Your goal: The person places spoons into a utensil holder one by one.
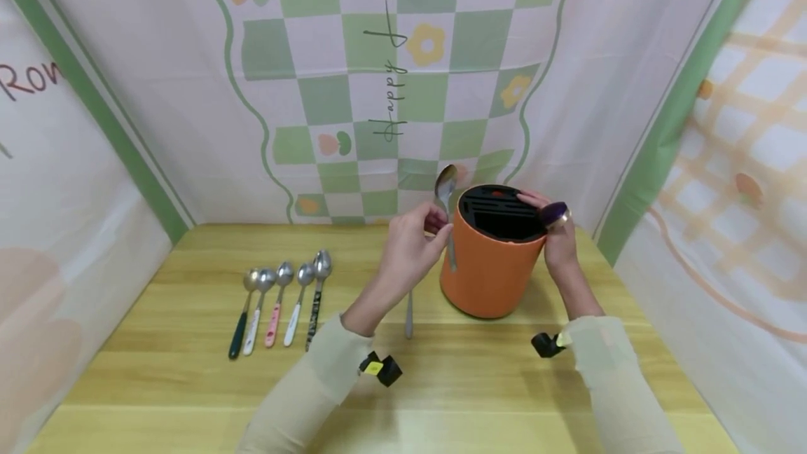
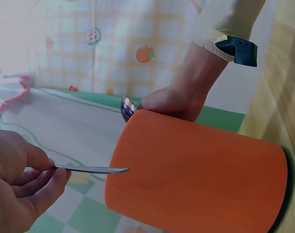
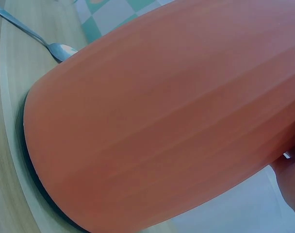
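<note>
Fingers clamped, your left hand (image 1: 411,242) pinched a spoon (image 1: 447,186); your right hand (image 1: 560,247) gripped the orange holder (image 1: 494,279) at its top.

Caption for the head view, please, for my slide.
Left hand pinching a spoon beside an orange holder, right hand touching its rim; five spoons lined up.

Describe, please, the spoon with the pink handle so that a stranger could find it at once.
Start from the orange holder standing on the wooden table. In the head view, go left past the left hand to a row of five spoons. The pink-handled spoon is the middle one, between two white-handled spoons.
</note>
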### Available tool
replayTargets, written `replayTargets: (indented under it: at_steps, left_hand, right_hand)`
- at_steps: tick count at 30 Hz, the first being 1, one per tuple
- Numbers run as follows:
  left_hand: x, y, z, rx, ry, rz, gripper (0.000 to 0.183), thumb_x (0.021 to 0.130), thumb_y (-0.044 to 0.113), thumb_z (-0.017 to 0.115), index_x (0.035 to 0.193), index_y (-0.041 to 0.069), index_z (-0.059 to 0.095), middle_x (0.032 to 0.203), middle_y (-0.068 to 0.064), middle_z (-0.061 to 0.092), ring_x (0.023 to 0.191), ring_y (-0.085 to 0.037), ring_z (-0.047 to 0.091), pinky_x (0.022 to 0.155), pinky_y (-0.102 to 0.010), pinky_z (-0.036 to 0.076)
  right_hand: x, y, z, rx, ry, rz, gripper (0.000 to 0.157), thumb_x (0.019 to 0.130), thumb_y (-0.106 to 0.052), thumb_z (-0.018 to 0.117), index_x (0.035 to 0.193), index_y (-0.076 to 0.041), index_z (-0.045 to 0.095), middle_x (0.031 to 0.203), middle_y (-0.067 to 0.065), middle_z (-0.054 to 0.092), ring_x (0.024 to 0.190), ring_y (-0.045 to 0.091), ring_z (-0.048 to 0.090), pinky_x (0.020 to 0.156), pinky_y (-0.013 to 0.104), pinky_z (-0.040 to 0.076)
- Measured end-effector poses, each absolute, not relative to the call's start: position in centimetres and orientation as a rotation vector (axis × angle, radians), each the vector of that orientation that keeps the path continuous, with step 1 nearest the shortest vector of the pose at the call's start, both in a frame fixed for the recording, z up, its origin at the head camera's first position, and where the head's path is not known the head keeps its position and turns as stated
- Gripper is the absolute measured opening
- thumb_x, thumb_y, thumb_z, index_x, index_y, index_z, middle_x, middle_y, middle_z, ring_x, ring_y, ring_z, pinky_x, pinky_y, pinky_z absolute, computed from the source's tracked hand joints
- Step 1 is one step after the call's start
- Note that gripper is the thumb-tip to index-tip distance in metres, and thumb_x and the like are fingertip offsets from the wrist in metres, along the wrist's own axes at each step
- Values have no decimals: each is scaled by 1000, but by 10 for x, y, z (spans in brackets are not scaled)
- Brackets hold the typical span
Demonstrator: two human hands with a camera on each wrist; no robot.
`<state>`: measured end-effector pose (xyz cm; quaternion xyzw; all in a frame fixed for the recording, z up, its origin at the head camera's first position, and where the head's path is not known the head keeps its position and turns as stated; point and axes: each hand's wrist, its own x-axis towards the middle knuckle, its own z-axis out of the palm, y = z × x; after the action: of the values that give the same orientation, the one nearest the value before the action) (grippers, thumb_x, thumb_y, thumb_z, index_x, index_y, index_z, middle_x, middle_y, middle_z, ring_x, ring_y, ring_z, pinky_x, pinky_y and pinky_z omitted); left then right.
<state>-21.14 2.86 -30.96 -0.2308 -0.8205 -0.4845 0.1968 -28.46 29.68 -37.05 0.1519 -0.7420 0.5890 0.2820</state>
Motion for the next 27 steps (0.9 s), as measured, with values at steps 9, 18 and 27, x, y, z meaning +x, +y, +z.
replayTargets:
  at_steps: [9,18,27]
  left_hand:
    - [-214,39,-295,-733,-2238,-1353,8,93,7,68,97,2,63,90,-11,72,81,-18,70,66,-10,54]
    - [-221,52,-283,-789,-2200,-1309,8,94,8,67,96,3,61,89,-9,71,80,-16,70,67,-8,53]
    - [-227,69,-272,-804,-2181,-1246,8,94,10,67,95,4,62,90,-7,68,78,-12,68,69,-7,51]
  right_hand:
    - [-285,297,-371,439,-1970,1588,70,107,-45,25,121,11,64,135,18,62,125,2,53,110,18,36]
    - [-287,301,-378,514,-1898,1638,88,96,-65,30,121,12,64,126,-10,66,125,3,54,110,18,35]
    - [-282,297,-371,427,-1992,1587,62,109,-34,23,122,11,63,131,-3,65,125,0,52,110,17,36]
